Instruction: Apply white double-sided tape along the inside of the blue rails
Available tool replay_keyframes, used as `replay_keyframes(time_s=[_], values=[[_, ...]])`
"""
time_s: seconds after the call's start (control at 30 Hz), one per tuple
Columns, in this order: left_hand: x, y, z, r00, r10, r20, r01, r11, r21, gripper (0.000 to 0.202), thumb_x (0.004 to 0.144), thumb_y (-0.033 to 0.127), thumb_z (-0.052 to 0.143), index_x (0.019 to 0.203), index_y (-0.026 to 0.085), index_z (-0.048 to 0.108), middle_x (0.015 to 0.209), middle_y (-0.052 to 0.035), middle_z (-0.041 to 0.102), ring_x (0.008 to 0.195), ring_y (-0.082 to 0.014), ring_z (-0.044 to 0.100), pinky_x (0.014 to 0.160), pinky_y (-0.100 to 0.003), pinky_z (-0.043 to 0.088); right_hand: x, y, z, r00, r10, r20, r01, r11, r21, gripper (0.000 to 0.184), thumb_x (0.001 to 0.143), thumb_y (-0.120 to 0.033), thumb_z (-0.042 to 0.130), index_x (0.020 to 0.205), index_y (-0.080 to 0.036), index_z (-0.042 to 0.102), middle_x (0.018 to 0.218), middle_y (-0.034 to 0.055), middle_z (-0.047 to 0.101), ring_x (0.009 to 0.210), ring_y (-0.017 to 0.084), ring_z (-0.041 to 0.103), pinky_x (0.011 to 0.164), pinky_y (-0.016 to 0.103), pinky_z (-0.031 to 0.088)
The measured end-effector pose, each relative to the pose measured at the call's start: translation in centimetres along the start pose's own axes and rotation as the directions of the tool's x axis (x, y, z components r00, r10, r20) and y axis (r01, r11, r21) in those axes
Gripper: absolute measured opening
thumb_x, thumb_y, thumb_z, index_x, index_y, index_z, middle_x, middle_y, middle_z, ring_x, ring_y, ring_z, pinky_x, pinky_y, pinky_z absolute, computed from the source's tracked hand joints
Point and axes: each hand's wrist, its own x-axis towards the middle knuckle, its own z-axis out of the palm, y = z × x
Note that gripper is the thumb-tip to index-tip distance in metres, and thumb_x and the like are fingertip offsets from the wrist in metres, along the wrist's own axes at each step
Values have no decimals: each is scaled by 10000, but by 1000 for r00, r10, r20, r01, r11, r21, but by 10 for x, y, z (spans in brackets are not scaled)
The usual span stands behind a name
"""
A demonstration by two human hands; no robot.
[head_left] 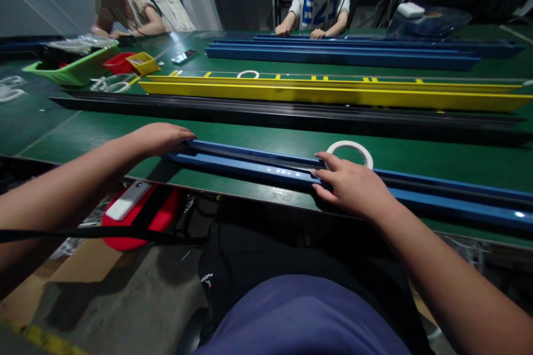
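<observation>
A long blue channel profile (250, 165) lies along the table's near edge, with a black strip (287, 165) inside its groove. At its left end is my left hand (160, 138), bent over the tip, fingers closed there and partly hidden. My right hand (352, 183) rests over the profile farther right. Its fingers are spread, touching the groove and the near wall. Just behind that hand a white ring like a roll of tape (350, 144) lies flat, partly covered by the fingers.
Beyond lie black profiles (250, 111), yellow profiles (291, 91) and blue profiles (333, 57). A green basket (79, 66) holds bagged items, beside red (119, 62) and yellow (144, 64) bins. Two people sit across the table. A red stool (162, 216) bearing a white phone (130, 199) is below.
</observation>
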Motion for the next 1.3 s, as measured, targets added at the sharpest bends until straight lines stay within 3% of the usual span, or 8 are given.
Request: replay_keyframes(time_s=[0.13, 0.53, 0.77, 1.03, 1.3], values=[[2, 7, -1, 996, 80, 44, -86, 985, 152, 288, 977, 371, 562, 1121, 192, 735, 1058, -79, 734, 841, -206, 623, 714, -289, 381, 0, 0, -1, 1000, 10, 11, -10, 1000, 14, 387, 1089, -468, 541, 1304, -245, 774, 1602, 96, 442, 1058, 254, 661, 887, 385, 569], [15, 45, -9, 992, 114, 48, -120, 979, 163, 355, 948, 412, 522, 1172, 240, 739, 1125, -115, 727, 903, -286, 658, 766, -370, 435, 2, -2, -3, 999, 24, 30, -25, 999, 28, 403, 1087, -473, 536, 1303, -229, 773, 1598, 104, 435, 1065, 261, 658, 889, 380, 551], [12, 66, -19, 981, 190, 25, -191, 959, 210, 324, 999, 313, 485, 1165, 152, 712, 1081, -91, 728, 855, -209, 625, 749, -284, 430, 2, -5, -5, 999, 31, 32, -32, 999, 28, 401, 1091, -467, 525, 1291, -219, 769, 1596, 100, 437, 1069, 261, 658, 897, 378, 548], [23, 80, -19, 968, 250, 4, -244, 940, 237, 348, 971, 359, 524, 1203, 203, 732, 1142, -121, 748, 905, -257, 710, 764, -317, 485, 2, -7, -6, 999, 29, 30, -30, 999, 18, 395, 1097, -467, 521, 1258, -190, 753, 1587, 132, 439, 1045, 256, 657, 864, 362, 531], [24, 102, -32, 961, 278, 17, -268, 906, 328, 246, 963, 296, 520, 1087, 241, 725, 1009, -96, 734, 854, -254, 690, 768, -334, 467, 2, -7, -6, 1000, 22, 20, -22, 1000, 21, 388, 1104, -472, 505, 1195, -184, 748, 1570, 130, 448, 1012, 248, 657, 847, 362, 523]])
